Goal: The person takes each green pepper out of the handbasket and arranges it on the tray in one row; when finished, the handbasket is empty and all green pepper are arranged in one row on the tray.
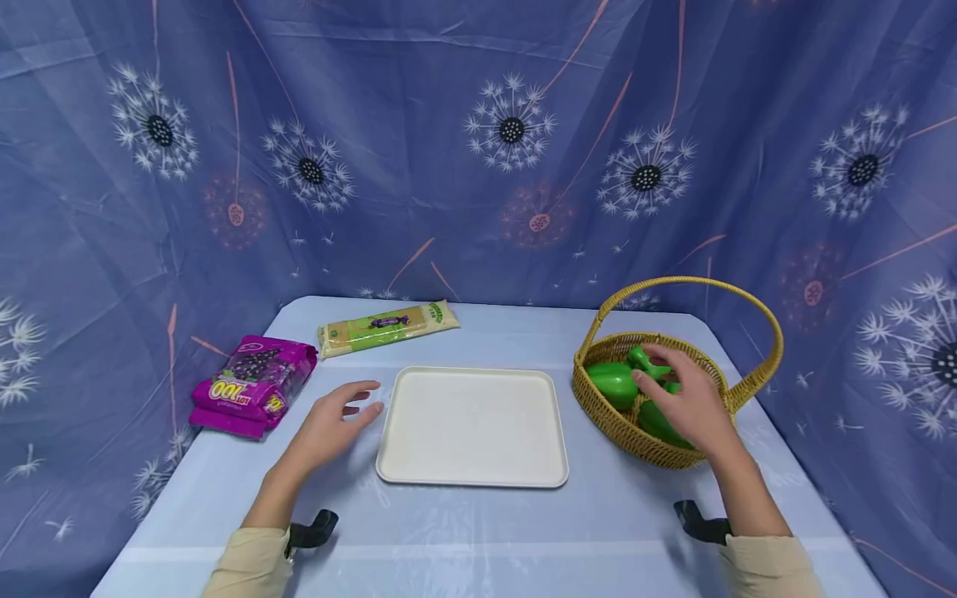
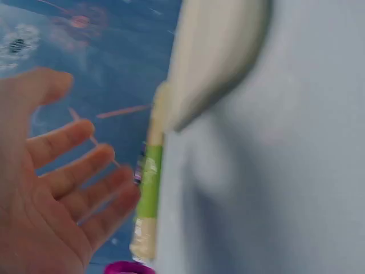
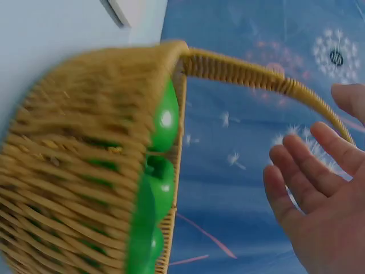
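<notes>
My right hand [image 1: 688, 403] hovers over a wicker basket [image 1: 609, 423] that has a tall hoop handle [image 1: 695, 281]. Inside lie several glossy green bell peppers [image 1: 611, 384], partly hidden by the hand in the head view. From the right wrist, the fingers [image 3: 308, 177] show loosely bent and apart from the peppers [image 3: 165, 117], holding nothing. My left hand [image 1: 332, 428] is held above the table, just left of a white rectangular tray [image 1: 473, 428]. Its fingers [image 2: 94, 165] are spread and relaxed, with nothing in them.
A purple snack bag [image 1: 250, 386] lies at the left edge of the white-covered table [image 1: 463, 540]. Behind the tray is a long green and beige packet [image 1: 389, 326]. A blue dandelion-print curtain [image 1: 419, 149] encloses the back and sides.
</notes>
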A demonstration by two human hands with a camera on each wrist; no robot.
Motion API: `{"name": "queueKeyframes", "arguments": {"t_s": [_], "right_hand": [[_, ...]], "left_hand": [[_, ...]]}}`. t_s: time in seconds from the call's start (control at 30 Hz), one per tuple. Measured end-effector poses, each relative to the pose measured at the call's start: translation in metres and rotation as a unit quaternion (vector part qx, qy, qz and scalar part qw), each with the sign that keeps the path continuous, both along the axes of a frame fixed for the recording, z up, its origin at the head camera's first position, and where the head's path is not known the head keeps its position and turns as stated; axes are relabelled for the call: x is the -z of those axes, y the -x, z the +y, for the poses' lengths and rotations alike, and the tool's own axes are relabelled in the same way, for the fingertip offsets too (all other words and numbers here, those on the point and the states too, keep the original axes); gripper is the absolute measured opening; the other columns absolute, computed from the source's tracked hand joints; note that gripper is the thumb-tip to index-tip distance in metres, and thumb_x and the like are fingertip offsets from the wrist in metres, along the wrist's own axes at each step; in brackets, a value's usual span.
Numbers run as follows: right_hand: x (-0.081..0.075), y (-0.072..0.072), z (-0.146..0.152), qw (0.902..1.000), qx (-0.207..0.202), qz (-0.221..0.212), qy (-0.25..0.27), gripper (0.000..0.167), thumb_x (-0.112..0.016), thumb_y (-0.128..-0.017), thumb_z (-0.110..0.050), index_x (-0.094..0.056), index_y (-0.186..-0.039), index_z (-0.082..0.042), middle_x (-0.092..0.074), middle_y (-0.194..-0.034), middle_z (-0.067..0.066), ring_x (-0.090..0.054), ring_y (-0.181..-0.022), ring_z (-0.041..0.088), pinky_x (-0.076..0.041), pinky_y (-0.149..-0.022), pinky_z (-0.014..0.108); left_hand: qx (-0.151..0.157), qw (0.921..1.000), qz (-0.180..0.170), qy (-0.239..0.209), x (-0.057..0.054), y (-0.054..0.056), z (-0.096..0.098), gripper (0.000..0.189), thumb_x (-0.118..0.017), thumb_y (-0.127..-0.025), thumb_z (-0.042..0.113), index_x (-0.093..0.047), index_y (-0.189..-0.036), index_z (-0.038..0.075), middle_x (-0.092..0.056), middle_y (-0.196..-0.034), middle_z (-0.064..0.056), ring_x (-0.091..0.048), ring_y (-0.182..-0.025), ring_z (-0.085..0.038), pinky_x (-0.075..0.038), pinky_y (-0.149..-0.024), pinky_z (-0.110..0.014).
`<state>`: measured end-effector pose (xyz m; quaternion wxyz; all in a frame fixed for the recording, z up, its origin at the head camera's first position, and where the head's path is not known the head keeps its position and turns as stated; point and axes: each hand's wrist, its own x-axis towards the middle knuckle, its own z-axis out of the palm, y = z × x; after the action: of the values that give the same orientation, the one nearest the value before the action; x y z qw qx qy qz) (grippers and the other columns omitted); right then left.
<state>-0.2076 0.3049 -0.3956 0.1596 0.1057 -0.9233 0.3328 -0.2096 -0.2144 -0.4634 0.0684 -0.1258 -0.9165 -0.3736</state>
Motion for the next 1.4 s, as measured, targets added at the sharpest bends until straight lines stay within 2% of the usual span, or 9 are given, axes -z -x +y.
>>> {"name": "queueKeyframes", "arguments": {"t_s": [0.1,0.23,0.43,0.6,0.73,0.87,1.13,1.27,1.4], "right_hand": [[-0.012,0.011,0.011,0.9996,0.000,-0.020,0.022,0.049,-0.059,-0.095,-0.038,-0.053,-0.135,-0.010,-0.056,-0.126,0.012,-0.053,-0.112,0.030,-0.046,-0.088,0.047],[-0.022,0.028,0.023,0.9993,0.007,-0.036,0.008,0.045,-0.058,-0.095,-0.042,-0.057,-0.130,-0.013,-0.061,-0.119,0.008,-0.056,-0.106,0.024,-0.048,-0.086,0.040],[-0.029,0.055,0.037,0.9957,-0.037,-0.083,-0.019,0.047,-0.060,-0.094,-0.041,-0.056,-0.131,-0.011,-0.057,-0.126,0.014,-0.055,-0.110,0.034,-0.048,-0.086,0.052],[-0.027,0.074,0.045,0.9926,-0.063,-0.094,-0.045,0.047,-0.063,-0.094,-0.034,-0.056,-0.131,-0.006,-0.055,-0.129,0.018,-0.053,-0.112,0.037,-0.047,-0.087,0.054],[-0.022,0.084,0.049,0.9898,-0.055,-0.114,-0.065,0.052,-0.061,-0.094,-0.037,-0.053,-0.134,-0.006,-0.048,-0.135,0.021,-0.044,-0.122,0.043,-0.044,-0.090,0.058],[-0.015,0.092,0.053,0.9857,-0.051,-0.141,-0.077,0.056,-0.060,-0.094,-0.040,-0.050,-0.137,-0.005,-0.043,-0.140,0.024,-0.038,-0.127,0.046,-0.042,-0.091,0.060],[0.005,0.106,0.063,0.9790,-0.077,-0.174,-0.074,0.057,-0.064,-0.094,-0.026,-0.044,-0.140,0.001,-0.041,-0.139,0.030,-0.037,-0.126,0.049,-0.037,-0.095,0.063],[0.016,0.110,0.065,0.9721,-0.093,-0.197,-0.087,0.061,-0.068,-0.090,-0.022,-0.043,-0.141,0.000,-0.037,-0.141,0.031,-0.033,-0.128,0.052,-0.033,-0.097,0.065],[0.025,0.111,0.067,0.9646,-0.112,-0.211,-0.111,0.064,-0.073,-0.085,-0.018,-0.045,-0.141,-0.003,-0.034,-0.143,0.031,-0.031,-0.128,0.054,-0.034,-0.095,0.066]], "left_hand": [[-0.014,0.9998,-0.013,0.003,0.016,0.008,0.000,0.047,-0.063,-0.093,0.037,-0.058,-0.130,0.010,-0.057,-0.130,-0.013,-0.052,-0.120,-0.034,-0.046,-0.096,-0.050],[-0.019,0.9990,-0.037,0.014,0.033,0.016,0.003,0.051,-0.063,-0.093,0.034,-0.053,-0.135,0.007,-0.054,-0.135,-0.016,-0.046,-0.126,-0.037,-0.036,-0.104,-0.054],[-0.030,0.9966,-0.072,-0.027,0.050,0.021,0.005,0.059,-0.063,-0.092,0.039,-0.047,-0.142,0.012,-0.047,-0.142,-0.015,-0.038,-0.133,-0.038,-0.030,-0.107,-0.055],[-0.018,0.9943,-0.093,-0.050,0.059,0.019,0.003,0.052,-0.063,-0.093,0.032,-0.051,-0.140,0.016,-0.037,-0.149,-0.017,-0.030,-0.137,-0.038,-0.023,-0.110,-0.055],[-0.019,0.9936,-0.096,-0.057,0.063,0.017,0.003,0.046,-0.065,-0.091,0.023,-0.056,-0.135,0.018,-0.035,-0.150,-0.018,-0.027,-0.138,-0.038,-0.021,-0.110,-0.057],[-0.025,0.9934,-0.096,-0.056,0.063,0.015,0.004,0.046,-0.066,-0.089,0.021,-0.058,-0.134,0.019,-0.036,-0.150,-0.017,-0.027,-0.138,-0.039,-0.020,-0.110,-0.059],[-0.023,0.9946,-0.084,-0.056,0.061,0.015,0.009,0.046,-0.066,-0.089,0.019,-0.058,-0.135,0.017,-0.038,-0.148,-0.017,-0.028,-0.137,-0.041,-0.022,-0.109,-0.059],[-0.024,0.9947,-0.083,-0.055,0.060,0.015,0.008,0.047,-0.066,-0.089,0.019,-0.058,-0.135,0.017,-0.038,-0.148,-0.018,-0.028,-0.137,-0.041,-0.022,-0.109,-0.059],[-0.027,0.9943,-0.088,-0.053,0.061,0.014,0.005,0.046,-0.066,-0.089,0.019,-0.058,-0.135,0.018,-0.038,-0.148,-0.017,-0.028,-0.137,-0.041,-0.021,-0.109,-0.059]]}}
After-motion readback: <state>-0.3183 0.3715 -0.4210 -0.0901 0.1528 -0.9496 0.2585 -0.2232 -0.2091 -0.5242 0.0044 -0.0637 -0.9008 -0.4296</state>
